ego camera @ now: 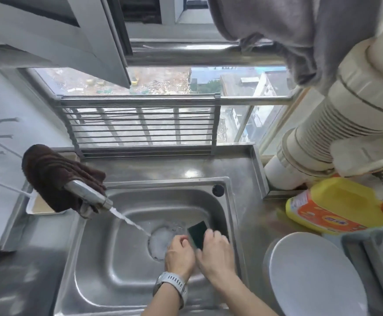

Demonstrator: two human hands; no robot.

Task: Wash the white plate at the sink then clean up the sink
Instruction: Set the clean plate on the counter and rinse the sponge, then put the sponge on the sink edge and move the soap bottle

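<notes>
Both hands are down in the steel sink (117,258). My right hand (216,253) grips a dark green sponge (197,231) that sticks up above its fingers. My left hand (179,254), with a watch on the wrist, is loosely curled right beside the sponge; whether it touches the sponge is unclear. Water streams from the tap (88,193) onto the foamy drain (159,244) just left of the hands. The white plate (311,277) stands on the counter to the right of the sink.
A brown cloth (51,176) is draped over the tap. A yellow detergent bottle (336,204) lies on the right counter behind the plate. A steel rack (140,126) stands against the window. Large white pipes (322,133) run at the right, and a small white tray (38,206) sits left.
</notes>
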